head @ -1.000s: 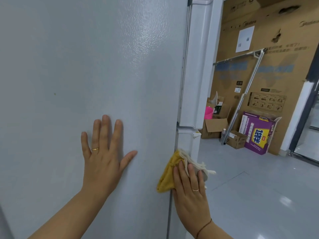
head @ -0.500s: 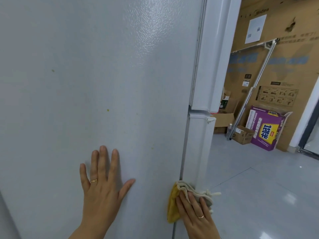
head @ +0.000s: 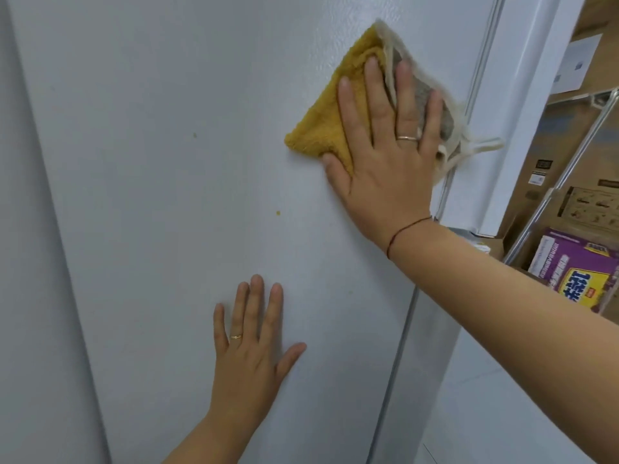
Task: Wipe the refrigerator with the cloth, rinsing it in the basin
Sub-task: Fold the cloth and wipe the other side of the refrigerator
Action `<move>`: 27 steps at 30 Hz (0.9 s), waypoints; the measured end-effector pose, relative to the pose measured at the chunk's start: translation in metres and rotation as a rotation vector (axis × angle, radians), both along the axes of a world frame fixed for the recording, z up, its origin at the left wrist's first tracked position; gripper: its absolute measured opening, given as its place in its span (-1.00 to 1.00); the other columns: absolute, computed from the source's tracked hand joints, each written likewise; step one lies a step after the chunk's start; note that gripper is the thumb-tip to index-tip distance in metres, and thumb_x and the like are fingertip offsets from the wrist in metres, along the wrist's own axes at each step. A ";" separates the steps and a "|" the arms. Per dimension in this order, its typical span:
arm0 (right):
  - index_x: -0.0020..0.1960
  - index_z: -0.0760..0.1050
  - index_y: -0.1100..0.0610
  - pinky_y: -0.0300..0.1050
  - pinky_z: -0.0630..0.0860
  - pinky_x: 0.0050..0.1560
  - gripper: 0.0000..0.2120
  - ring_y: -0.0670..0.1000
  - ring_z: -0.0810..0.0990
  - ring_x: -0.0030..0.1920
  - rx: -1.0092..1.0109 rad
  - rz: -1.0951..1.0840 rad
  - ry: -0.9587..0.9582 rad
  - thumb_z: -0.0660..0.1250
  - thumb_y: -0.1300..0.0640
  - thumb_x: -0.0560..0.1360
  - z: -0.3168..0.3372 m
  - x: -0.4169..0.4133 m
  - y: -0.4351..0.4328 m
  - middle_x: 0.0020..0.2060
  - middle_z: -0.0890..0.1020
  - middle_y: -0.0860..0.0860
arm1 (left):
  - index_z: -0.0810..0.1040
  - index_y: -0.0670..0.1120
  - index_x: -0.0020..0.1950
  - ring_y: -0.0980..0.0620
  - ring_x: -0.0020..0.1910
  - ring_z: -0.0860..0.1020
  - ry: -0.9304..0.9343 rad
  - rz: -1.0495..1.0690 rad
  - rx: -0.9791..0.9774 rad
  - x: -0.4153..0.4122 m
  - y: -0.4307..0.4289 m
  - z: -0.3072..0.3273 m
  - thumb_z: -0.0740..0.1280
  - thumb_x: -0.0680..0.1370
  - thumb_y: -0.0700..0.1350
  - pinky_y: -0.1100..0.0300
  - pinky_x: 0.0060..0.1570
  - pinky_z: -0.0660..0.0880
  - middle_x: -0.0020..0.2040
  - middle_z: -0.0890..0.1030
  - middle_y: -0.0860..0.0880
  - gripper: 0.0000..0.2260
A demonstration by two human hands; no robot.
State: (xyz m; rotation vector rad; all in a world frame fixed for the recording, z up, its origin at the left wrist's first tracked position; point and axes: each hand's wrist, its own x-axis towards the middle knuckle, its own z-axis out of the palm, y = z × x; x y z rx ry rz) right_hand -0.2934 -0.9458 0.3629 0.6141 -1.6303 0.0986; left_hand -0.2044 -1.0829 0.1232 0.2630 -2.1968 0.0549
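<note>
The white refrigerator's side panel (head: 174,202) fills most of the view. My right hand (head: 388,145) lies flat on a folded yellow cloth (head: 328,118) with a grey, fringed underside, pressing it against the upper right of the panel near the door seam. My left hand (head: 251,349) rests flat and spread on the panel lower down, holding nothing. Small yellow specks (head: 277,213) dot the panel between the two hands. No basin is in view.
To the right of the fridge stand large cardboard sheets (head: 569,155), a leaning metal pole (head: 566,175) and a purple and yellow box (head: 576,272) on a shiny grey floor (head: 502,413).
My right hand has swept the cloth from the fridge's lower front edge up and left onto the upper side panel. The left hand stays pressed on the panel. The view has shifted left.
</note>
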 end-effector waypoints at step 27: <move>0.51 0.22 0.05 0.05 -0.10 0.53 -0.42 0.02 0.13 0.52 0.780 0.173 0.004 0.27 0.02 0.53 -0.275 0.005 0.009 0.51 0.21 -0.04 | -0.23 0.05 0.58 -0.12 0.56 -0.04 -0.130 0.092 0.287 0.025 -0.069 -0.039 -0.05 0.51 0.37 -0.24 0.44 0.03 0.59 -0.16 -0.09 -0.24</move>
